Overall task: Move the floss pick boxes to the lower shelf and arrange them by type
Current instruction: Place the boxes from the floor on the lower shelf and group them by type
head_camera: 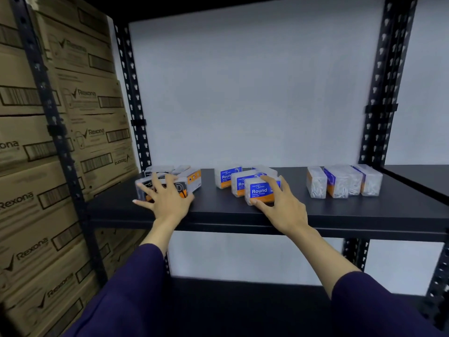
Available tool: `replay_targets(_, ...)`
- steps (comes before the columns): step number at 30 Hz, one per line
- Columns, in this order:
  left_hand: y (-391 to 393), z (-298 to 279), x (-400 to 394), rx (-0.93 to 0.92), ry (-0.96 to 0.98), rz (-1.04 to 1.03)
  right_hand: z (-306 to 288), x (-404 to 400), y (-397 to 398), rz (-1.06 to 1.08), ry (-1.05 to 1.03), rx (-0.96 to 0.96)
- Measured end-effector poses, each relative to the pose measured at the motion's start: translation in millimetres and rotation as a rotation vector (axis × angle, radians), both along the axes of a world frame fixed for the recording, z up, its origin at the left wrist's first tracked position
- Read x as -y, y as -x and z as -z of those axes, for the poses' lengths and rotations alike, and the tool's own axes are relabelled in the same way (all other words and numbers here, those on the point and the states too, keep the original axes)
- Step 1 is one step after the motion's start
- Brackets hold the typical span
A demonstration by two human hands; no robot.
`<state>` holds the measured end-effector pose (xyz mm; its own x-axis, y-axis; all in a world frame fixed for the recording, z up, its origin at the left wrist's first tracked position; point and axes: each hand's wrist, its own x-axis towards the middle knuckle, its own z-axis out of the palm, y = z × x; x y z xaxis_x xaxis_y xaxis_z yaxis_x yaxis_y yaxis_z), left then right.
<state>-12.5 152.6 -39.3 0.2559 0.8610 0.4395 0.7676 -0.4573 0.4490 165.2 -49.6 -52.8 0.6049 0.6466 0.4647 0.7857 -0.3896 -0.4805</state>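
Observation:
Three groups of clear floss pick boxes stand on the black shelf (218, 212). At the left are black-and-orange labelled boxes (192, 181); my left hand (167, 198) lies spread over the front one, fingers apart. In the middle are blue "Round" boxes (227, 177); my right hand (281, 205) grips the front blue box (260, 190) from its right side, thumb under its lower edge. At the right, three boxes (340, 182) stand side-on, showing white picks inside.
Stacked brown Rexona cartons (48, 166) fill the left side behind a black slotted upright (56, 132). A lower black shelf (243, 300) shows below between my arms. Another shelf (418, 178) continues to the right past the upright (381, 105). A white wall stands behind.

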Motion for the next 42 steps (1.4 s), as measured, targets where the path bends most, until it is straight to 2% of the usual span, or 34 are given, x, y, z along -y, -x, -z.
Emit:
replay_targets(6, 12, -4, -23, -0.018, 0.091, 0.081, -3, -5, 1, 0.059, 0.046, -0.012)
replay_targets(13, 11, -3, -19, -0.05, 0.077, 0.109, -5, -15, -2, 0.074, 0.125, 0.018)
replay_targets(16, 12, 0, -11, 0.008, 0.046, 0.125, -5, -13, -1, 0.054, 0.137, 0.015)
replay_targets(18, 15, 4, 0, 0.074, -0.015, 0.13, -3, -8, 4, 0.041, 0.068, -0.003)
replay_targets(22, 22, 9, 31, 0.138, -0.233, 0.155, 5, 13, 19, 0.004, -0.278, -0.081)
replay_targets(24, 24, 5, 52, 0.149, -0.265, 0.198, 7, 28, 28, 0.015, -0.325, -0.124)
replay_targets(28, 24, -4, 107, 0.177, -0.223, 0.397, 9, 66, 42, 0.034, -0.274, -0.021)
replay_targets(32, 11, 10, 164, 0.087, -0.148, 0.54, 13, 114, 50, 0.087, -0.16, 0.076)
replay_targets(36, -13, 52, 213, -0.047, -0.007, 0.633, 42, 163, 48, 0.147, 0.021, 0.08)
replay_targets(42, -48, 148, 261, -0.282, 0.151, 0.757, 137, 210, 36, 0.257, 0.265, -0.046)
